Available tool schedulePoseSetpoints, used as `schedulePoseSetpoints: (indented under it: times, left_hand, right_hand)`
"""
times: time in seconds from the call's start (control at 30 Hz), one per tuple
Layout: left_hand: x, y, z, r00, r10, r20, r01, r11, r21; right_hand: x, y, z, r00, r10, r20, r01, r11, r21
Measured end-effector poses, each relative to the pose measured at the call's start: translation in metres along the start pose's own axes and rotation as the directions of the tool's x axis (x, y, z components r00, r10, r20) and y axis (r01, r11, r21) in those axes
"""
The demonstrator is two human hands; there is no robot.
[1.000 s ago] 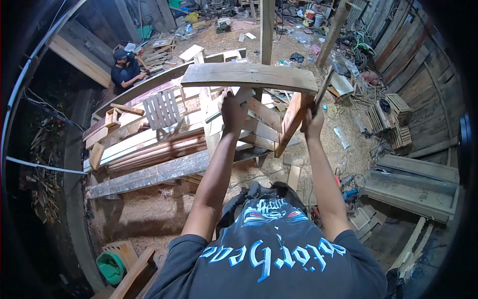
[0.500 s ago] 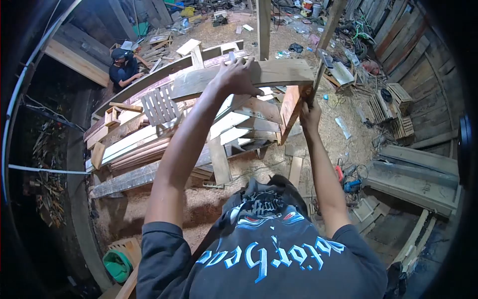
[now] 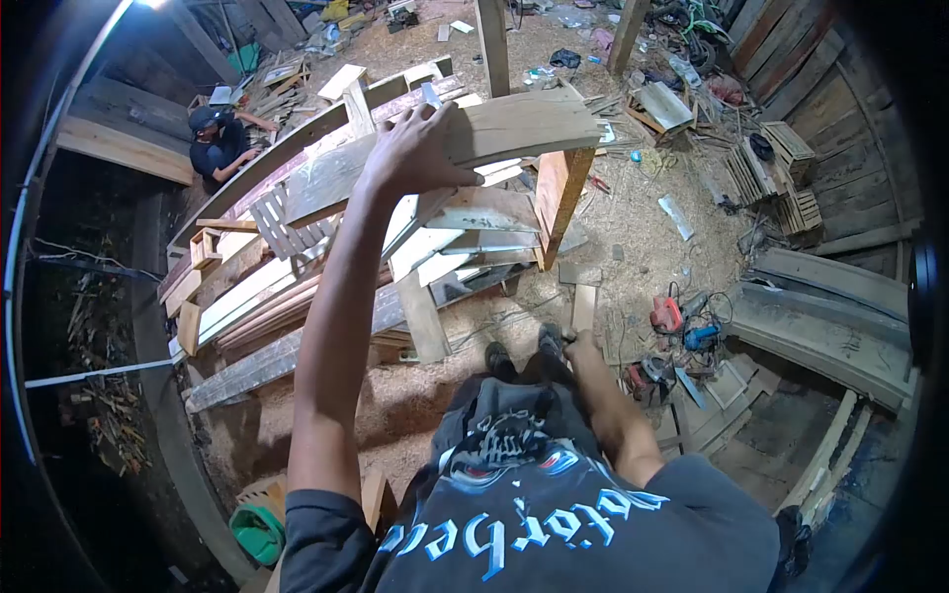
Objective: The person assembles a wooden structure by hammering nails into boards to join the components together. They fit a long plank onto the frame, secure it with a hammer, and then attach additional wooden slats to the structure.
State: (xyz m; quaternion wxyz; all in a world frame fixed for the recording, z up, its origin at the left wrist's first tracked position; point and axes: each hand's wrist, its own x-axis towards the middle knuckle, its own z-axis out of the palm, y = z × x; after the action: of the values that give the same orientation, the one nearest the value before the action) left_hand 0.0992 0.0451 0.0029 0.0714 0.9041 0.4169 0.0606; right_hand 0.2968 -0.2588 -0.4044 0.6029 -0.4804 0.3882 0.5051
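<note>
My left hand point(image 3: 420, 148) is closed over the upper edge of a wide wooden board point(image 3: 529, 124), fingers over the top and thumb on the near face. A reddish-brown upright board point(image 3: 561, 203) meets it under its right end. My right hand point(image 3: 583, 348) is low beside my legs, away from the boards, with its fingers curled. A small dark bit shows at its front; what it holds is not clear. Beyond the hand, a short pale board point(image 3: 584, 308) lies on the ground.
Stacked planks point(image 3: 287, 301) and a slatted wooden piece point(image 3: 287, 225) lie to the left. A person point(image 3: 219, 148) crouches behind them. Red point(image 3: 666, 314) and blue point(image 3: 701, 337) power tools with cords lie on the right. Wooden crates point(image 3: 781, 183) stand farther back. Sawdust covers the ground.
My right hand has dropped from the right end of the board to beside my legs. My left hand keeps its grip on the board. The view has shifted slightly.
</note>
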Motion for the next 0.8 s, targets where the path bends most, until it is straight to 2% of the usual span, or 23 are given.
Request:
schedulePoseSetpoints:
  times: [0.07, 0.1, 0.13, 0.17, 0.2, 0.23, 0.27, 0.33, 0.43, 0.5, 0.6, 0.63, 0.67, 0.77, 0.8]
  left_hand:
    - [-0.003, 0.001, -0.003, 0.999, 0.039, -0.021, -0.040, 0.998, -0.037]
    - [-0.004, -0.001, -0.002, 0.998, 0.058, -0.025, -0.059, 0.997, -0.057]
    - [-0.004, -0.003, 0.000, 0.998, 0.059, -0.024, -0.058, 0.998, 0.019]
    - [-0.009, 0.001, -0.001, 0.989, 0.113, -0.100, -0.111, 0.993, 0.032]
    - [-0.010, 0.004, -0.004, 0.994, 0.072, -0.083, -0.072, 0.997, -0.005]
    - [-0.013, 0.007, -0.007, 0.997, 0.036, -0.062, -0.038, 0.998, -0.041]
    - [-0.013, 0.012, -0.009, 0.999, 0.004, -0.036, -0.004, 1.000, 0.013]
    - [-0.009, 0.010, -0.005, 0.998, 0.030, -0.051, -0.030, 1.000, 0.002]
    - [-0.005, 0.000, 0.004, 0.988, 0.091, -0.127, -0.083, 0.995, 0.062]
    - [-0.003, -0.007, 0.007, 0.979, 0.141, -0.149, -0.125, 0.986, 0.114]
    - [-0.004, -0.006, -0.007, 0.989, 0.140, -0.043, -0.140, 0.990, 0.020]
    - [-0.002, -0.012, -0.007, 0.981, 0.187, -0.058, -0.186, 0.982, 0.025]
    - [0.000, -0.021, -0.004, 0.971, 0.229, -0.072, -0.228, 0.973, 0.031]
    - [-0.003, -0.040, -0.010, 0.953, 0.289, -0.094, -0.289, 0.957, 0.012]
    - [-0.001, -0.050, -0.009, 0.947, 0.309, -0.088, -0.308, 0.951, 0.026]
  right_hand:
    - [0.007, 0.015, 0.025, 0.989, -0.144, 0.010, 0.145, 0.989, -0.041]
    - [0.012, 0.019, 0.054, 0.960, -0.207, 0.188, 0.227, 0.969, -0.095]
    - [0.017, 0.019, 0.082, 0.900, -0.251, 0.357, 0.315, 0.940, -0.132]
    - [0.020, 0.016, 0.099, 0.889, -0.158, 0.430, 0.213, 0.973, -0.083]
    - [0.022, 0.013, 0.116, 0.865, -0.063, 0.497, 0.102, 0.993, -0.051]
    - [0.023, 0.014, 0.119, 0.854, 0.149, 0.499, -0.209, 0.976, 0.066]
    - [0.018, 0.017, 0.107, 0.851, 0.138, 0.507, -0.185, 0.982, 0.042]
    - [0.008, 0.026, 0.086, 0.833, 0.117, 0.541, -0.131, 0.991, -0.013]
    - [-0.016, 0.018, 0.067, 0.969, -0.004, 0.249, 0.093, 0.933, -0.349]
    - [0.015, 0.000, 0.060, 0.983, -0.018, 0.185, 0.084, 0.932, -0.354]
    - [0.036, -0.026, 0.063, 0.989, -0.035, 0.141, 0.084, 0.929, -0.361]
    - [0.037, -0.033, 0.071, 0.989, -0.042, 0.141, 0.092, 0.925, -0.368]
    - [0.036, -0.038, 0.077, 0.957, -0.156, 0.244, 0.237, 0.906, -0.350]
    - [0.007, -0.076, 0.110, 0.822, -0.261, 0.506, 0.501, 0.752, -0.427]
    - [-0.019, -0.085, 0.130, 0.722, -0.343, 0.600, 0.651, 0.630, -0.423]
